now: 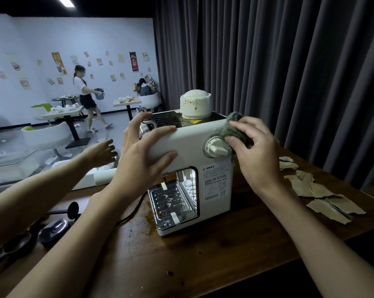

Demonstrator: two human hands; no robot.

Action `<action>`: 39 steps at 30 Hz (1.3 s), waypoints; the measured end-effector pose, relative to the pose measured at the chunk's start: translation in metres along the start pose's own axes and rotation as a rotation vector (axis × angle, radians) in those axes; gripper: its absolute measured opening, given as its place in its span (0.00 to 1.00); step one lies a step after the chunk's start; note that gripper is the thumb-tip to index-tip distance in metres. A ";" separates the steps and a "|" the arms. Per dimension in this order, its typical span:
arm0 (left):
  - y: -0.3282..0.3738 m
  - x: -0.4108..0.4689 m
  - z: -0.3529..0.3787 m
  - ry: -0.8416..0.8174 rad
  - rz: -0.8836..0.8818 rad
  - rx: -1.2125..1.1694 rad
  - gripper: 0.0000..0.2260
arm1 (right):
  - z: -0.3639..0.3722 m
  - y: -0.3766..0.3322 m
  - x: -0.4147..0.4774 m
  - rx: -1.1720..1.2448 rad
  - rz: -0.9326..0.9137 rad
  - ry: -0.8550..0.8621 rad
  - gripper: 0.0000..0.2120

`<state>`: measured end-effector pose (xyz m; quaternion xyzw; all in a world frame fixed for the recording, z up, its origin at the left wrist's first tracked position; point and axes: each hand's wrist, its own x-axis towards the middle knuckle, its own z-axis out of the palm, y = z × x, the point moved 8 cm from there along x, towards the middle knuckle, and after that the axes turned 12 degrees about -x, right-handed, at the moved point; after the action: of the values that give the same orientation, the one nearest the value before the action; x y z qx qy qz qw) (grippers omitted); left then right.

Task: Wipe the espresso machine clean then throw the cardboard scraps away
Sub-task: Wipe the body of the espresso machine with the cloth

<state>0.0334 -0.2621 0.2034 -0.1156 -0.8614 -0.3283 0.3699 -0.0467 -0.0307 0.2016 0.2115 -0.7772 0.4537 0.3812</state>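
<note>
Machine (192,143) sits mid-table (224,265), its drip tray (173,205) holding a taped-down metal grate, and the white cap (195,103) on top is spattered brown. Left hand (138,151) spread wide, fingers flat against the upper body; right hand (255,151) holds a grey-green cloth (233,127) bunched against the side knob (216,147). Cardboard scraps (323,198) lie on the table just right of the machine, brown drips on the wood near its base, dark curtain (289,61) behind, and a person in the far room carries a bucket (99,93)
</note>
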 end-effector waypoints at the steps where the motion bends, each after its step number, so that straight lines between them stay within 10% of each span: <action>1: 0.000 0.000 0.000 0.001 0.004 -0.001 0.20 | 0.002 -0.008 0.000 -0.005 -0.040 -0.018 0.17; 30: -0.007 -0.010 -0.012 -0.112 -0.071 -0.257 0.21 | 0.042 -0.075 -0.051 -0.479 -0.610 -0.146 0.23; 39: -0.010 -0.015 -0.013 -0.152 -0.100 -0.282 0.25 | 0.048 -0.067 -0.053 -0.304 -0.358 -0.027 0.19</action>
<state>0.0468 -0.2776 0.1951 -0.1478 -0.8369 -0.4544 0.2668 0.0117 -0.1067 0.1824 0.2924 -0.7918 0.2535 0.4726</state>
